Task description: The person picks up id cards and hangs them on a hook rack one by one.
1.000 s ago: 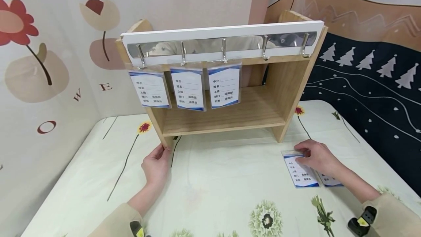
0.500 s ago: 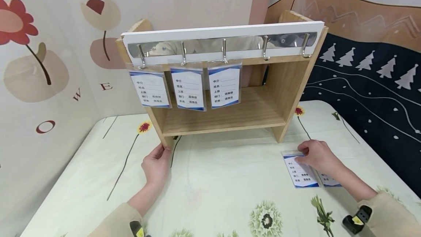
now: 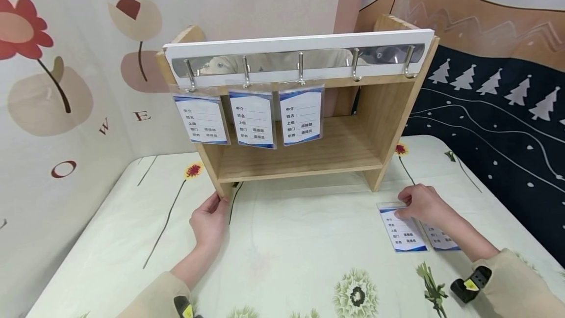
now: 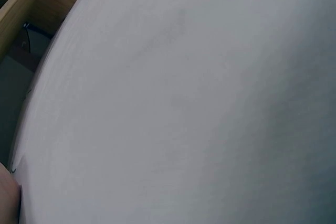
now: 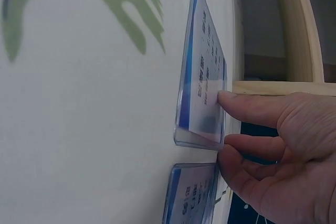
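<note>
My left hand [image 3: 209, 222] pinches the foot of the wooden shelf [image 3: 300, 161] at its front left. Out on the cloth at the right, my right hand [image 3: 424, 205] holds a clear-sleeved name badge [image 3: 405, 234] by its top end. In the right wrist view, the thumb lies on the face of that badge [image 5: 202, 87] and the curled fingertips are at its edge. A second badge [image 3: 440, 239] lies close beside it, partly covered by the right hand and wrist. In the left wrist view, only a bit of the left hand [image 4: 8, 195] shows.
A white hook rack [image 3: 300, 40] with several metal hooks spans the shelf's top front. From its left hooks hang a left badge [image 3: 204, 121], a middle badge [image 3: 253, 119] and a third badge [image 3: 301, 117]. The two rightmost hooks are bare. A flowered cloth [image 3: 282, 239] covers the table.
My right wrist and forearm have swung slightly left, showing more of the second badge. The fingers remain at the first badge's top end. The left hand has stayed at the shelf's foot.
</note>
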A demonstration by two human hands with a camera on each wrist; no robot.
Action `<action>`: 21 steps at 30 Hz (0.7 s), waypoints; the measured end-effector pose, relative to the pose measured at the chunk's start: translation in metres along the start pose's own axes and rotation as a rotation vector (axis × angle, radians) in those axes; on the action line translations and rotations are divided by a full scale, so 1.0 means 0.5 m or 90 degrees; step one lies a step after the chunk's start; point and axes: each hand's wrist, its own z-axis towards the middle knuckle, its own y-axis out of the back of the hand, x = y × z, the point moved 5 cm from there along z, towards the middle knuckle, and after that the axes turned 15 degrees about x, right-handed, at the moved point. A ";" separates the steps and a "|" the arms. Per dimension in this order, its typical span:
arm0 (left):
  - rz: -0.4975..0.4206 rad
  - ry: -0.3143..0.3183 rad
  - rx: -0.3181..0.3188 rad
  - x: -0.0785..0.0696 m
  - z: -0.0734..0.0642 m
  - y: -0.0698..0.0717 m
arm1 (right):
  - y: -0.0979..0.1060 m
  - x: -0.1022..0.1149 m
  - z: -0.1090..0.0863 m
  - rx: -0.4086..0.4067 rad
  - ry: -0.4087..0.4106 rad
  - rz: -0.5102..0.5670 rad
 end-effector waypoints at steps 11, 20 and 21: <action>-0.003 -0.004 -0.001 0.001 -0.002 0.000 | -0.006 -0.007 0.002 -0.024 0.010 0.017; -0.003 -0.001 0.004 0.001 -0.001 -0.001 | -0.007 -0.007 -0.003 -0.016 0.010 0.038; -0.002 -0.002 0.004 0.001 -0.001 -0.001 | -0.007 -0.007 -0.004 -0.017 0.012 0.038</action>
